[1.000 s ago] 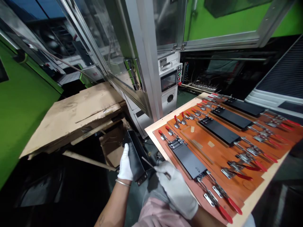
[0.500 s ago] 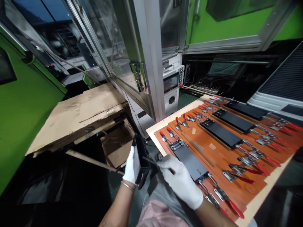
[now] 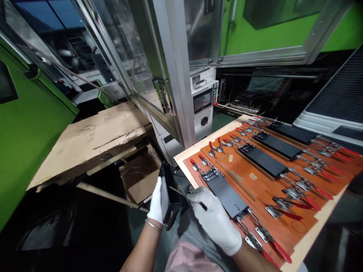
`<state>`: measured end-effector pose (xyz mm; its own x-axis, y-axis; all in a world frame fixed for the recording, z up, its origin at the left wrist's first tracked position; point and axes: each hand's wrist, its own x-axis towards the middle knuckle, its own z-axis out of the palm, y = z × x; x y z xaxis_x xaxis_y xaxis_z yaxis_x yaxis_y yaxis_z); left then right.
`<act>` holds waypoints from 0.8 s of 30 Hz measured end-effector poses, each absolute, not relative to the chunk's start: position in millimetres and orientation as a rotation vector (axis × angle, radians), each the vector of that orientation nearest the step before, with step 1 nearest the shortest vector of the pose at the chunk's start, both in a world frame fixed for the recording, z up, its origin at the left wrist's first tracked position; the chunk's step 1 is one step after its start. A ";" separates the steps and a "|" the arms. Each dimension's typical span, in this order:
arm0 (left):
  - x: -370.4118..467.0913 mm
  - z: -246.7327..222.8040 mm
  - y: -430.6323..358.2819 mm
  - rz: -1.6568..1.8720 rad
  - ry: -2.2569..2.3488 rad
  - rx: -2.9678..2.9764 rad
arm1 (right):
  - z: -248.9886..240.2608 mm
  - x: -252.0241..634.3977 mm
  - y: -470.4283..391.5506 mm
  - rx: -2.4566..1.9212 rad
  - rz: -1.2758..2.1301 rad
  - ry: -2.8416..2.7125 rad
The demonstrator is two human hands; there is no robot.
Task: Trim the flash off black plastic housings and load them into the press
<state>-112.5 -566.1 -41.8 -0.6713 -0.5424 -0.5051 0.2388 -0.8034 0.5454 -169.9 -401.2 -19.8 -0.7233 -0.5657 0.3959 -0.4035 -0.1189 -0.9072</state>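
In the head view my left hand (image 3: 157,202), in a white glove, is wrapped around the outer side of a black box-shaped part (image 3: 166,174). The part is hollow, and its open face is turned to the right. My right hand (image 3: 217,221), gloved too, pinches a thin, blade-like tool (image 3: 176,191). The tool's tip reaches over the part's open side; whether it touches the edge I cannot tell. Beside my right hand a dark flat panel (image 3: 227,192) lies under toggle clamps on an orange board (image 3: 263,189).
Several more dark panels (image 3: 262,160) sit clamped on the orange board, with red-handled clamps (image 3: 276,247) sticking out. To the left is a cardboard-covered table (image 3: 85,139) with a cardboard box (image 3: 140,175) beneath it. A metal-framed door post (image 3: 181,94) stands ahead.
The view has shifted slightly. The thin tool stays over the part's open side, and both hands keep their grip with hardly any visible movement.
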 end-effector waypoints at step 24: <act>-104.2 -43.3 -573.4 -2.385 -0.624 0.962 | -25.6 -159.3 -400.6 -1.208 -1.853 1.933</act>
